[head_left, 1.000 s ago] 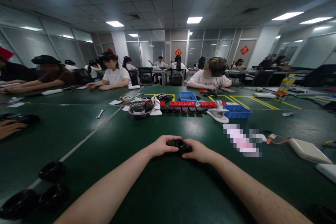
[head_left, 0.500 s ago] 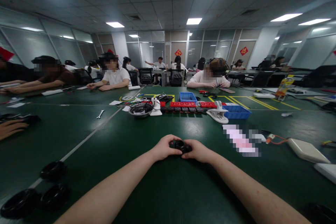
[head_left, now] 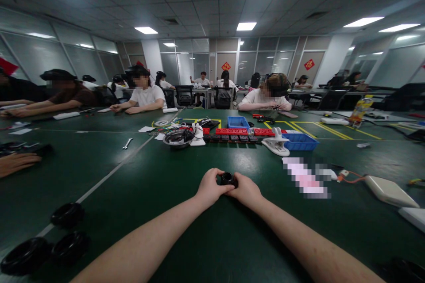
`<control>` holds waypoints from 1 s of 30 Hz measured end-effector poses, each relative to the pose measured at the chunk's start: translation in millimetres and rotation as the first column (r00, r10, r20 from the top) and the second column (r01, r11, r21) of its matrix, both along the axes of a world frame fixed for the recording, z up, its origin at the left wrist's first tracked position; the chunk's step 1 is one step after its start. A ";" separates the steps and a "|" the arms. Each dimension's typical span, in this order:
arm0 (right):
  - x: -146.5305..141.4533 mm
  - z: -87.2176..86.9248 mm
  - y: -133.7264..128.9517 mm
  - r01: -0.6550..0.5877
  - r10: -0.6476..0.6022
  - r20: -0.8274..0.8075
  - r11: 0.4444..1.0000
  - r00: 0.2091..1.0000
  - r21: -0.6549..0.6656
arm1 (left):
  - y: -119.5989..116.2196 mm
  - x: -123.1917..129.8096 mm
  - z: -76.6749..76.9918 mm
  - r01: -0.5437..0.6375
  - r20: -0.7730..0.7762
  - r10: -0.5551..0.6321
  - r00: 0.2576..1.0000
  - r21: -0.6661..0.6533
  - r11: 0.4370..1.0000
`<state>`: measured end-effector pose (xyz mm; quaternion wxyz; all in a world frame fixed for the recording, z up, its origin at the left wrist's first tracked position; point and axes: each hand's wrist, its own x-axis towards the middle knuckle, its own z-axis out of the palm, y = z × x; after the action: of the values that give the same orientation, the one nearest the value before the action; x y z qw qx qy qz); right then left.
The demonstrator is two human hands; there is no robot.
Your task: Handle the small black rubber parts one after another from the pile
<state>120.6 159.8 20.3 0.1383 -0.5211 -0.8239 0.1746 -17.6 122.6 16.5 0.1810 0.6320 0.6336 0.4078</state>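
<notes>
Both my hands are closed around a small black ring-shaped part (head_left: 227, 178) with a round hole facing up, just over the green table (head_left: 212, 239). My left hand (head_left: 211, 187) grips its left side, the thumb across the near edge. On the right side, my right hand (head_left: 246, 189) holds it with fingers bent and the thumb meeting the left one. Much of the part is hidden behind my fingers. Several larger black rings (head_left: 68, 215) lie at the lower left, apart from my hands.
Beyond my hands stand a red power strip (head_left: 231, 131), a metal bowl (head_left: 178, 139) with cables, a white clamp (head_left: 276, 142) and a blue bin (head_left: 301, 142). A wrench (head_left: 127, 143) lies left. Right of me is a cream box (head_left: 391, 190). Another person's hand (head_left: 18, 163) rests far left.
My hands have come closer together around the black part. Dark pieces that stuck out at its sides are now covered by my fingers, and the part sits slightly higher.
</notes>
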 end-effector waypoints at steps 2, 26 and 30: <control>-5.0 -0.9 -2.3 0.054 -0.056 0.034 0.997 0.998 0.046 | 1.8 1.5 -1.9 -0.059 -0.019 0.059 0.998 0.013 0.998; 30.3 13.3 18.0 -0.541 0.485 -0.258 0.809 0.836 -0.232 | -1.2 -24.7 18.3 0.601 0.052 -0.599 0.799 -0.074 0.796; 30.8 17.5 15.1 -0.522 0.475 -0.232 0.823 0.849 -0.223 | -2.4 -22.8 19.8 0.568 0.036 -0.567 0.823 -0.080 0.819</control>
<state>151.4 174.9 37.8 0.0815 -0.2847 -0.8842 0.3613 -40.5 120.2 36.3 0.3248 0.7812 0.4333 0.3107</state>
